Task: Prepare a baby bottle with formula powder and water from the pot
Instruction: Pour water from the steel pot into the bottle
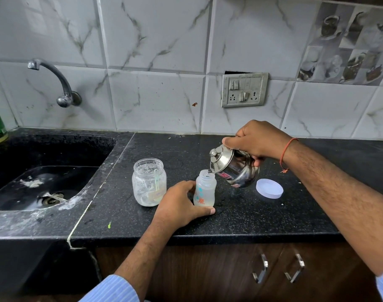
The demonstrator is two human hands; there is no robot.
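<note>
A small translucent baby bottle (204, 188) with a blue print stands open on the black counter (251, 214). My left hand (179, 205) grips its lower part, thumb at the base. My right hand (255, 140) holds a lidded steel pot (235, 165) tilted left, its spout right at the bottle's mouth. To the left of the bottle stands an open clear jar (149, 182) smeared with white powder, a scoop inside it.
A white round lid (269, 188) lies on the counter right of the pot. A black sink (40, 177) with a wall tap (55, 81) is at the left. A socket panel (244, 89) is on the tiled wall. Cabinet handles (277, 268) sit below the counter edge.
</note>
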